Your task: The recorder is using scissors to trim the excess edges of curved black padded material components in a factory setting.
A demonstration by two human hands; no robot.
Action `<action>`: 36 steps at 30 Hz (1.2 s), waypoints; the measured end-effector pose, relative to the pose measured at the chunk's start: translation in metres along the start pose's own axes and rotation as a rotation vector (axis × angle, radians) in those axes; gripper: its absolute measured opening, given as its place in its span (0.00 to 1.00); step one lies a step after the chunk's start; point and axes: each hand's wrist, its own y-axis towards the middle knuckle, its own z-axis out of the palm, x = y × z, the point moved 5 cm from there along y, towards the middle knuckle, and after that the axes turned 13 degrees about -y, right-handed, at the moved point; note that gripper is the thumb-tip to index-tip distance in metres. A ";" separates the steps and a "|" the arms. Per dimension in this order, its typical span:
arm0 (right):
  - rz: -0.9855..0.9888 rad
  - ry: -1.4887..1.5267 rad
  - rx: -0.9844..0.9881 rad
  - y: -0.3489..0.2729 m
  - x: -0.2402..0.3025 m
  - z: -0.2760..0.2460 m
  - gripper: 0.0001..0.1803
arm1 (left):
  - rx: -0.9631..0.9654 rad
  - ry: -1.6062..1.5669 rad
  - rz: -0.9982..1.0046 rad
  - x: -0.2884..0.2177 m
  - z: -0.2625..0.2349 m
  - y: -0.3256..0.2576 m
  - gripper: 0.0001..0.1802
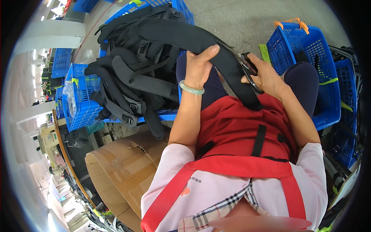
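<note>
A long black padded strap (226, 65) arcs from the pile of straps down to my lap, its lower end lying against my red apron (235, 127). My left hand (199, 67), with a pale green bangle at the wrist, grips the strap's edge, thumb on top and the other fingers mostly hidden. In my right hand (266, 75) is a pair of scissors (242, 62) with dark handles. The blades lie along the strap's right edge and point away from me. Whether they are cutting anything is too small to tell.
A blue crate (185, 9) heaped with black straps (143, 73) stands ahead to the left. Another blue crate (286, 46) with orange ties is by my right knee. A large cardboard box (119, 166) sits at my left. Farther left are more blue crates (83, 112) and a sewing machine (50, 145).
</note>
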 end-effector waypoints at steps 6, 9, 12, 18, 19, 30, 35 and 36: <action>0.018 -0.038 0.124 0.000 -0.006 0.003 0.31 | 0.011 -0.027 -0.039 0.008 -0.007 -0.006 0.10; 0.015 -0.033 0.099 -0.002 -0.005 0.003 0.31 | -0.008 -0.072 -0.046 0.011 -0.006 -0.008 0.10; 0.035 -0.031 0.138 0.000 -0.002 0.001 0.31 | -0.002 -0.059 -0.075 0.012 -0.006 -0.008 0.09; -0.018 0.004 0.075 -0.001 -0.008 0.000 0.31 | -0.001 -0.078 -0.101 0.016 -0.005 -0.011 0.10; -0.019 0.005 0.076 -0.001 -0.004 -0.002 0.31 | -0.008 -0.052 -0.120 0.021 -0.005 -0.013 0.10; -0.036 -0.012 0.089 -0.002 0.002 -0.005 0.41 | 0.011 -0.032 -0.173 0.030 -0.001 -0.015 0.11; -0.040 -0.046 0.121 -0.003 0.006 -0.006 0.45 | -0.023 -0.081 -0.178 0.028 -0.003 -0.018 0.11; -0.050 -0.045 0.113 -0.004 0.005 -0.005 0.45 | -0.023 -0.081 -0.181 0.029 -0.003 -0.018 0.11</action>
